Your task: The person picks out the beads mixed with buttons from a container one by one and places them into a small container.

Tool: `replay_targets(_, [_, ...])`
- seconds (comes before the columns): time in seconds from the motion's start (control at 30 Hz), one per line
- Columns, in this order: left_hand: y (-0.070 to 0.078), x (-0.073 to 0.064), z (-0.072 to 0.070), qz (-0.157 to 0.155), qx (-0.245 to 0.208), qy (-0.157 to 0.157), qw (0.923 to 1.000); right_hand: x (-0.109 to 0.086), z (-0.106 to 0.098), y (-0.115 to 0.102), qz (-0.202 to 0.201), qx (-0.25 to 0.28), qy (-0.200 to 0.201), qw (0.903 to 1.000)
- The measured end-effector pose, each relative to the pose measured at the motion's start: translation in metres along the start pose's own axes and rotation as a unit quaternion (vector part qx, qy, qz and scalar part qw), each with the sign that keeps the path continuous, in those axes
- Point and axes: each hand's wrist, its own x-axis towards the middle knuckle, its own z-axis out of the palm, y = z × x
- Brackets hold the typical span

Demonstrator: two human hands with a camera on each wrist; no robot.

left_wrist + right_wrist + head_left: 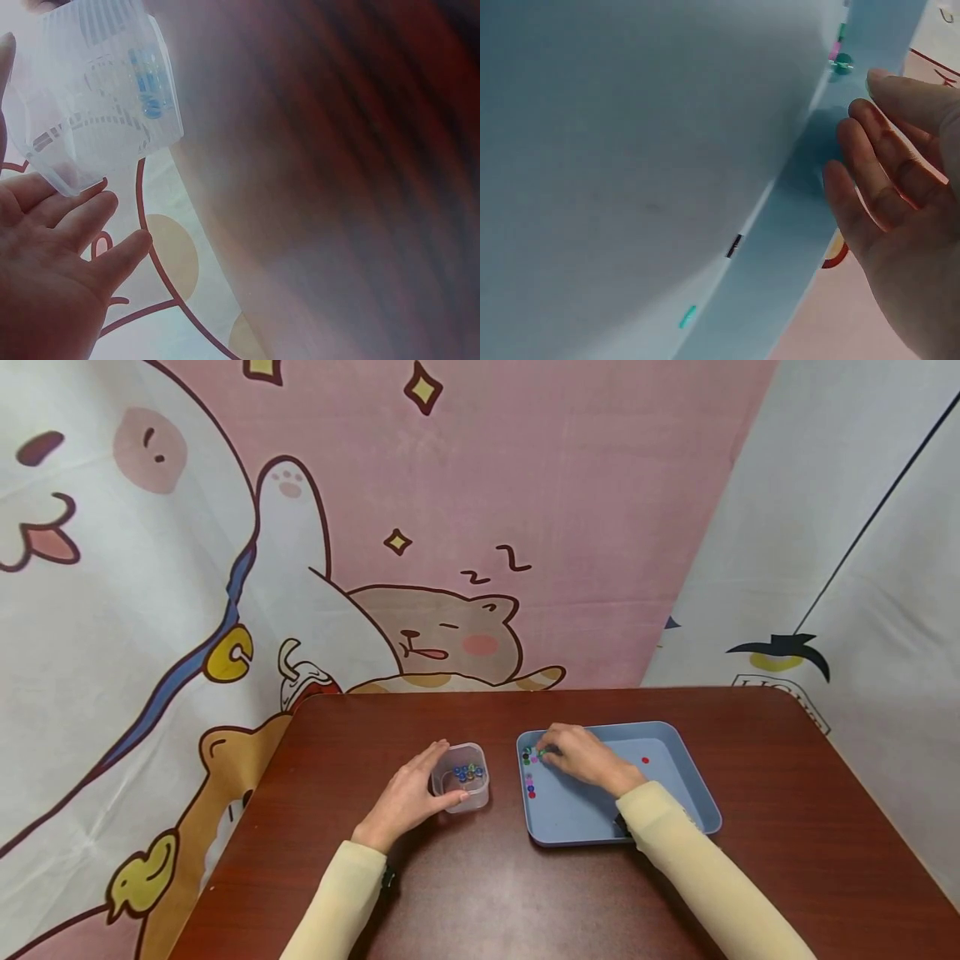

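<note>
My left hand (408,793) grips a small translucent plastic box (442,802) with the thumb at its near side and fingers at the far side. Several glassy blue beads (468,772) lie inside it; they show through the wall in the left wrist view. Over the left end of a blue tray (592,810), my right hand (581,756) has its fingers bent, thumb and index close together on a small green bead (542,754). In the right wrist view, a round dark-green bead (842,64) sits by the tray wall just beyond the fingertips.
Several small coloured pieces, among them a red one (532,795), line the tray's left side. A single red piece (645,761) lies toward its right. Both containers stand on a brown wooden table (472,885), with a printed cartoon cloth (585,527) behind it.
</note>
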Motion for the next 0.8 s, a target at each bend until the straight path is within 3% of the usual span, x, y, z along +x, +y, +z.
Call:
replay_targets(0.37, [0.000,0.001,-0.001,0.002,0.002,-0.001,1.0000,0.003,-0.018,-0.012,-0.008,0.014,0.051,0.9986])
replay_targets(0.8, [-0.001,0.001,0.000,0.007,0.003,0.001,1.0000,0.008,-0.029,-0.036,-0.020,0.056,0.067,0.9960])
